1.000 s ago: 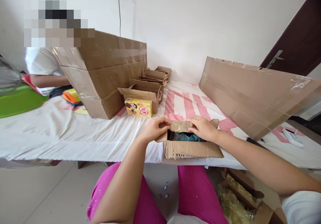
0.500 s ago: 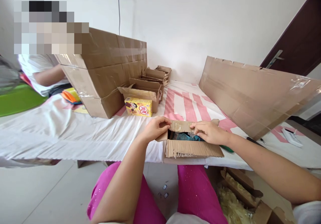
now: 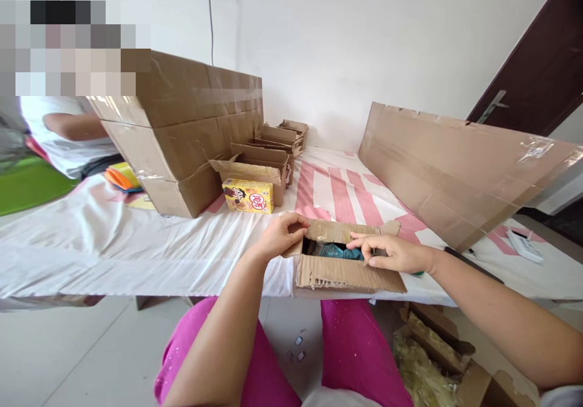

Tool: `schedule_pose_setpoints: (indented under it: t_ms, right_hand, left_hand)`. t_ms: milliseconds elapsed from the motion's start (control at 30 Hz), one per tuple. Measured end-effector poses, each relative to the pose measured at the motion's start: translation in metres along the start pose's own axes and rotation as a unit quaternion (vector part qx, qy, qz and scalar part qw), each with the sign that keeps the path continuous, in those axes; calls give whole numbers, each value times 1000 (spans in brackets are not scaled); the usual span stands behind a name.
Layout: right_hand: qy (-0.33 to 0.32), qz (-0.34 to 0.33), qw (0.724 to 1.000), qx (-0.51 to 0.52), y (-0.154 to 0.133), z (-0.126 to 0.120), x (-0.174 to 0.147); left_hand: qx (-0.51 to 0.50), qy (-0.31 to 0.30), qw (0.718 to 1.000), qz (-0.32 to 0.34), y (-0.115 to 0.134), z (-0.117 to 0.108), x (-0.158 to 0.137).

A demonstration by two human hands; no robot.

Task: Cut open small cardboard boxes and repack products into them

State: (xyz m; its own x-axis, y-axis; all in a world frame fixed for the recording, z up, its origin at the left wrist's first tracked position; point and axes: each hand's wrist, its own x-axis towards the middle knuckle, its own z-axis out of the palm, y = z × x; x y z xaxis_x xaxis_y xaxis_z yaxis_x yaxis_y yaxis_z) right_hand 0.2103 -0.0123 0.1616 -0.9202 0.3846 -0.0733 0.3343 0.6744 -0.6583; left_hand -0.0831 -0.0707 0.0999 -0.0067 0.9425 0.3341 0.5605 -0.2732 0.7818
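Observation:
In front of me, at the table's near edge, sits a small cardboard box (image 3: 350,275) with its flaps up and spread. Inside it lies a crinkled blue plastic packet (image 3: 337,251), partly covered by my fingers. My left hand (image 3: 285,235) is closed on the box's far left corner, thumb and fingers pinching a flap. Over the right side of the opening is my right hand (image 3: 392,253), fingers apart, index finger stretched toward the far flap. Its fingertips hang close to the packet; whether they touch it I cannot tell.
A yellow snack box (image 3: 248,196) stands left of centre, before a row of open cartons (image 3: 259,159). Stacked large cartons (image 3: 182,133) rise at left, with a person (image 3: 68,127) behind. A cardboard panel (image 3: 455,164) stands at right. Cartons with crumpled plastic (image 3: 423,364) lie on the floor.
My right hand has shifted slightly right and its fingers have spread, showing more of the blue packet. My left hand keeps its grip. The view has turned a little to the right.

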Motion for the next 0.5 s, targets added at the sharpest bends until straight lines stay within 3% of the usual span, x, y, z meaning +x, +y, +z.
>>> schedule_pose_setpoints:
  t_ms: [67, 133, 167, 233, 300, 400, 467, 500]
  right_hand:
    - [102, -11, 995, 14, 2, -3, -8]
    - [268, -8, 963, 13, 13, -8, -22]
    - [360, -1, 933, 9, 22, -11, -33]
    - [533, 25, 846, 4, 47, -10, -61]
    - [647, 65, 760, -1, 81, 4, -95]
    - [701, 208, 682, -15, 139, 60, -148]
    - [647, 300, 699, -55, 174, 119, -179]
    - [586, 330, 738, -63, 187, 151, -192]
  left_hand:
    - [0, 2, 1000, 2, 0, -1, -1]
    - [2, 1, 1000, 4, 0, -1, -1]
    - [4, 0, 1000, 5, 0, -1, -2]
    - [7, 0, 1000, 5, 0, -1, -2]
    - [7, 1, 1000, 4, 1, -1, -2]
    - [8, 0, 1000, 5, 1, -1, -2]
    - [10, 0, 1000, 8, -1, 0, -1]
    - [10, 2, 1000, 9, -2, 0, 0]
